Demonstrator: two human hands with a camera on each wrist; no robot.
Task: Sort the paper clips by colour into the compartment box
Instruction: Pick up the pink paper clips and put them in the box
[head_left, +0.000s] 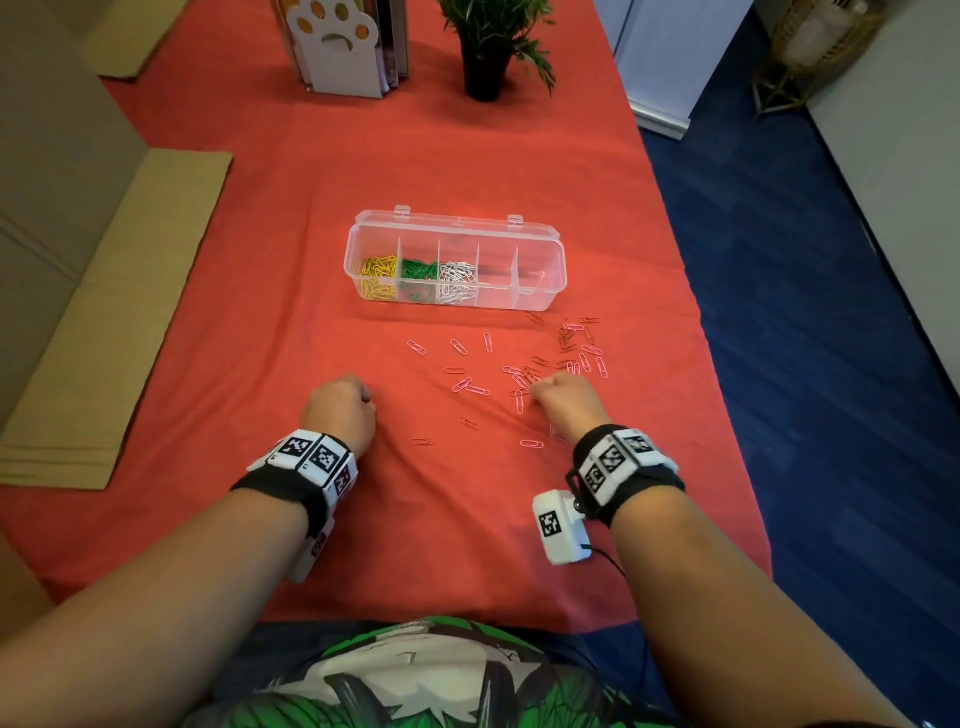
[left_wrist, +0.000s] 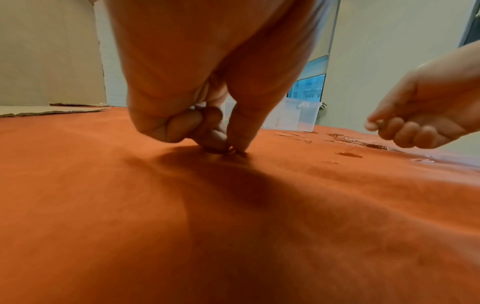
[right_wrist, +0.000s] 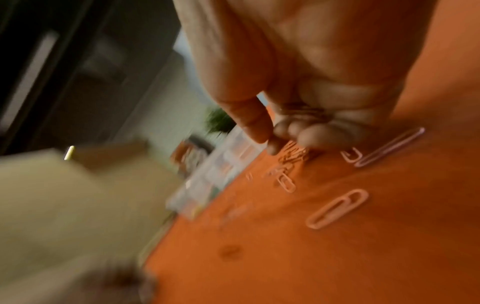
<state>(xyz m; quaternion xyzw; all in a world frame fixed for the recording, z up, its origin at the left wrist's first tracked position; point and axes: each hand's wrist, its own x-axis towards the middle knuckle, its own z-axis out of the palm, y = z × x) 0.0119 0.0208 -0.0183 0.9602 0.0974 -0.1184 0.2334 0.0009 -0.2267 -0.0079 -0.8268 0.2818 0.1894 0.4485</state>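
The clear compartment box (head_left: 537, 244) stands open mid-table, with yellow clips (head_left: 378, 275), green clips (head_left: 418, 278) and white clips (head_left: 456, 280) in its three left cells. Pink and red clips (head_left: 569, 348) lie scattered on the red cloth in front of it. My left hand (head_left: 366, 397) is curled, thumb and forefinger (left_wrist: 232, 149) pinching a small dark-red clip (left_wrist: 228, 151) on the cloth. My right hand (head_left: 537, 395) is curled at the near edge of the scatter, keeping reddish clips (right_wrist: 301, 111) in its folded fingers (right_wrist: 311, 135); fingertips touch more clips.
A potted plant (head_left: 485, 62) and a white paw-shaped bookend (head_left: 337, 52) stand at the far end. Flat cardboard sheets (head_left: 119, 312) lie along the left. The table's right edge (head_left: 727, 415) drops to blue floor close to the clips.
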